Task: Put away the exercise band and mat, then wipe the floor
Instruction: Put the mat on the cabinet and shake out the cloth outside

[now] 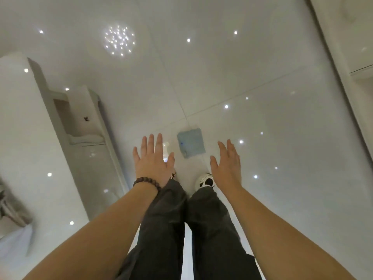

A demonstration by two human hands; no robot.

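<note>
Both arms reach down over the glossy white tiled floor point(262, 98). The left hand point(153, 158) and the right hand point(227, 164) are spread flat with fingers straight, holding nothing and, as far as I can judge, hovering above the tiles, not pressing them. Between the two hands and slightly beyond them lies a small blue cloth point(190, 142), folded to a rough square, flat on the floor just past a tile joint. A beaded bracelet point(146, 182) sits on the left wrist; dark trousers point(201, 229) and a white shoe point(205, 179) show below.

No exercise band or mat is in view — I take those steps as done or out of sight, and the wiping as the step in hand.

What could go wrong: the tiles look highly polished (ceiling lights mirror in them), so the cloth may skate away under a light push instead of scrubbing, and a foot near a damp patch could slip. Bending this far forward, balance is the other risk — weight thrown onto a sliding cloth could carry the person with it. A folded cloth may also unfold and smear.

As for containers, the only candidate is a white cabinet point(66, 110) along the floor's left edge with an open recess; a small dark object sits inside, too small to identify.
</note>
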